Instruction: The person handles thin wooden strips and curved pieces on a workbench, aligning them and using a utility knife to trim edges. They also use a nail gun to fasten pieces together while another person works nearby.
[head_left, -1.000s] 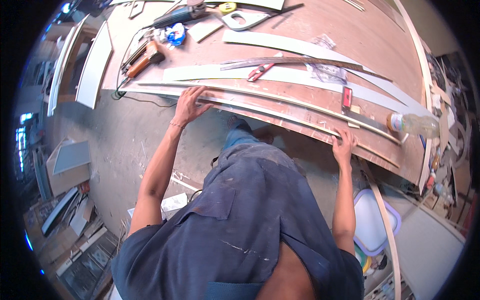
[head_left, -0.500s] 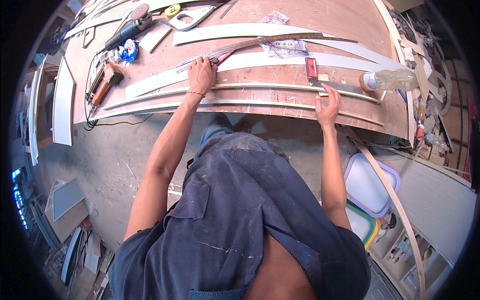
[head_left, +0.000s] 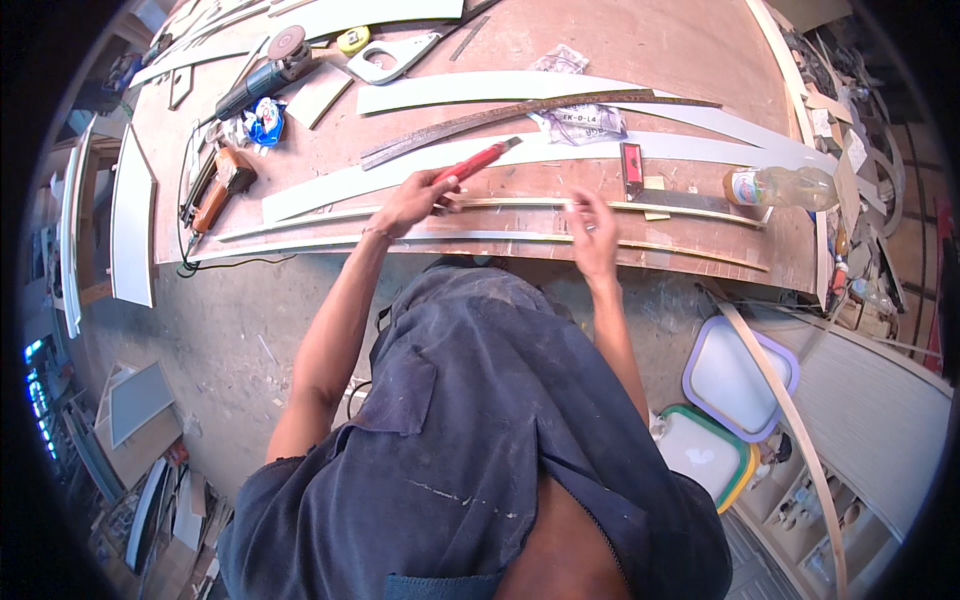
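Note:
My left hand (head_left: 408,205) is closed round a red utility knife (head_left: 478,163), whose tip points up and to the right over a white strip (head_left: 400,165). To its right, my right hand (head_left: 596,240) hovers over the thin wooden strips, slightly blurred, with fingers apart and nothing visible in them. Two long narrow strips run along the near edge of the workbench: a farther strip (head_left: 520,203) and a nearer strip (head_left: 480,237). Beyond the knife lies a long steel ruler (head_left: 440,126), across the bench near a clear plastic packet (head_left: 585,122).
On the bench's left lie an angle grinder (head_left: 262,84), an orange-brown nail gun (head_left: 220,190) and a blue wrapper (head_left: 266,120). A handsaw (head_left: 385,58) and tape measure (head_left: 353,40) sit farther back. At right are a red-faced block (head_left: 631,168) and a plastic bottle (head_left: 780,187).
The left hand has lifted the red utility knife off the bench and drawn it nearer. My right hand has left the strips' right end and moved left toward the knife.

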